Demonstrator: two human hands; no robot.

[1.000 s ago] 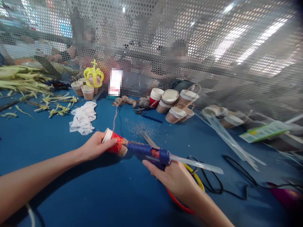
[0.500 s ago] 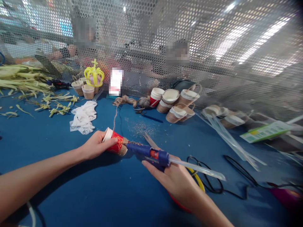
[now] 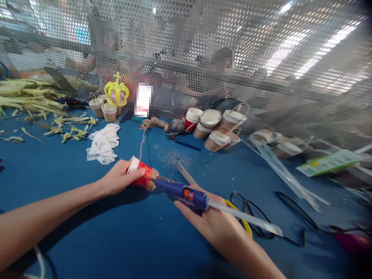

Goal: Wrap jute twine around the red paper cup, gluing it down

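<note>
My left hand (image 3: 117, 177) is closed around a red and white paper cup (image 3: 144, 176) tipped on its side. Brown twine is wound about the cup's base end. A loose strand of twine (image 3: 142, 149) runs from the cup to a bundle (image 3: 154, 123) farther back. In my right hand (image 3: 215, 223) is a blue glue gun (image 3: 180, 190), its nozzle at the wound twine; whether it touches cannot be made out. A clear glue stick (image 3: 247, 217) sticks out of its rear. Scissors (image 3: 186, 173) with a yellow handle show partly beneath the right hand.
Several twine-wrapped cups (image 3: 216, 139) stand along the perforated metal screen (image 3: 174, 46). A white cloth (image 3: 103, 143) and plant scraps (image 3: 75, 131) lie at left. Glue sticks (image 3: 286, 176) and a black cable (image 3: 293, 209) are at right. A yellow crown-shaped object (image 3: 116, 93) stands at the back.
The glue gun's nozzle has shifted slightly left and down along the twine-wound end. My right hand has lowered a little, and the left still holds the cup.
</note>
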